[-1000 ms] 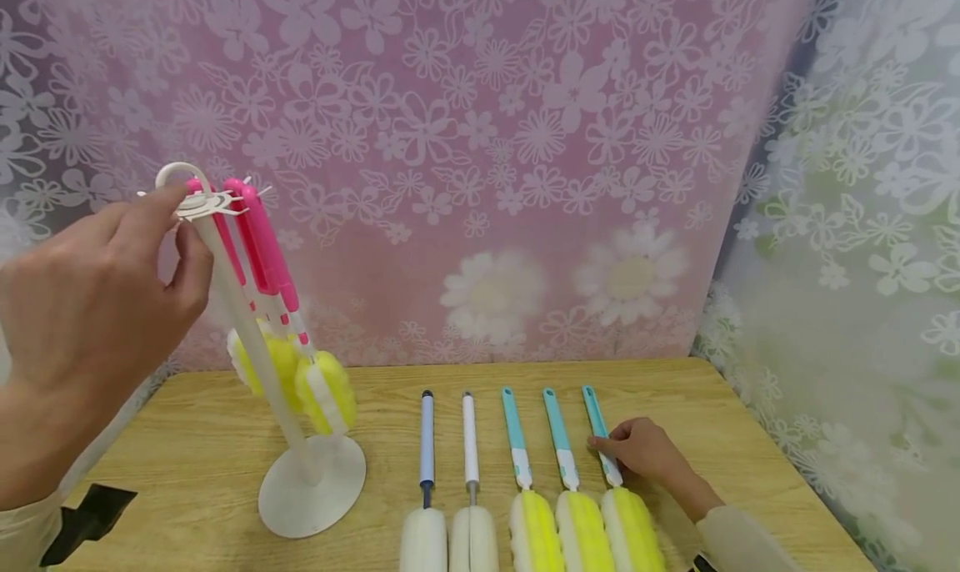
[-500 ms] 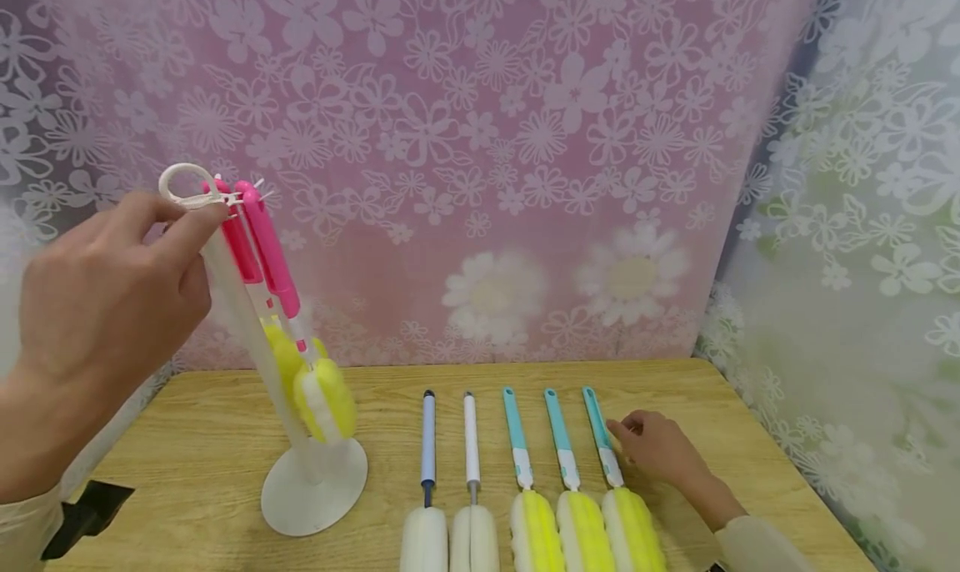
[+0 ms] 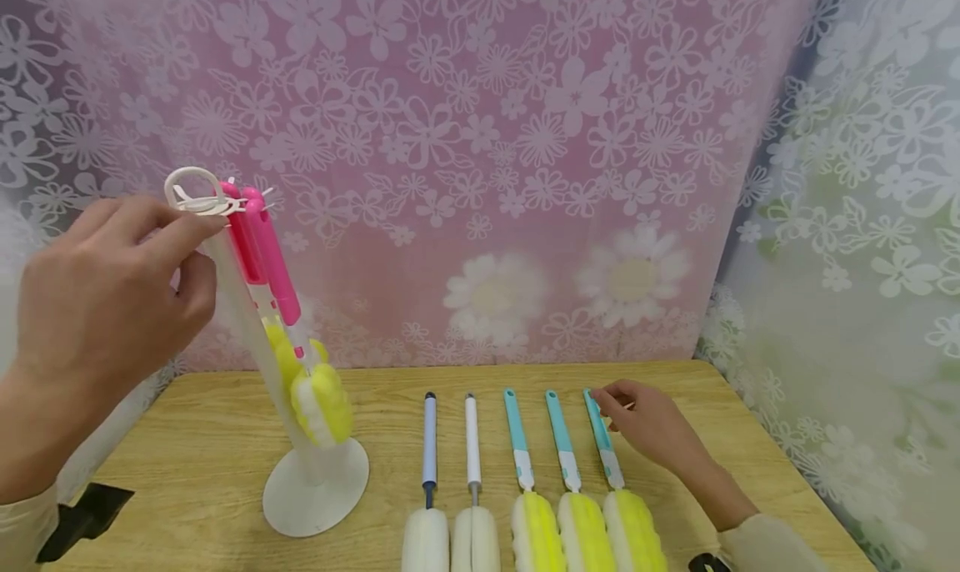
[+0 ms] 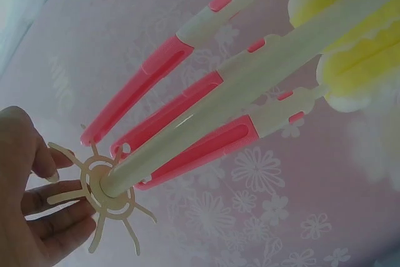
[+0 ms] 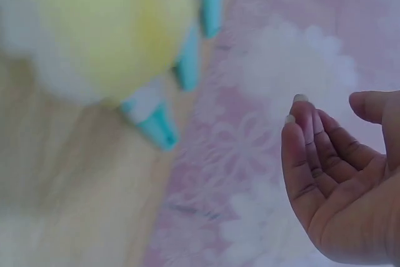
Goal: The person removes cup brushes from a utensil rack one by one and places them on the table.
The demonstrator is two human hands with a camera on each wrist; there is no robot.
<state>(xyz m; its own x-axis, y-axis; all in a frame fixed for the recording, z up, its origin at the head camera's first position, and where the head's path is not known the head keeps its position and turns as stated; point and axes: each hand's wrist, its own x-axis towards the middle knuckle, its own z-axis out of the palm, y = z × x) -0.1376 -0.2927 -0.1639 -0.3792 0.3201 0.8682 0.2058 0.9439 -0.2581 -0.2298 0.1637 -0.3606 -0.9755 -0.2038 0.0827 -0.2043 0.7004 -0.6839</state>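
At the left, a white brush stand (image 3: 253, 330) has a round base, a pole and a pronged top disc (image 4: 109, 186) with a loop. My left hand (image 3: 116, 293) holds the disc's rim, fingers among its prongs. Three pink-handled sponge brushes (image 4: 153, 85) hang from the prongs, their yellow-and-white heads lowest. On the right, my right hand (image 3: 648, 422) hovers beside the handle of the rightmost teal sponge brush (image 3: 597, 418), its fingertips at or near the upper end. In the right wrist view its fingers are loosely bent with nothing between them.
Left of that brush lie two more teal sponge brushes (image 3: 517, 443) (image 3: 562, 447), a white-handled brush (image 3: 472, 439) and a blue-handled brush (image 3: 430, 439), side by side on the wooden table (image 3: 390, 472). A flowered pink cloth (image 3: 487, 138) hangs behind.
The hanging pink brushes and disc have turned slightly, swinging a little rightward at the top. My right hand has moved from the handle's lower part toward its upper end.
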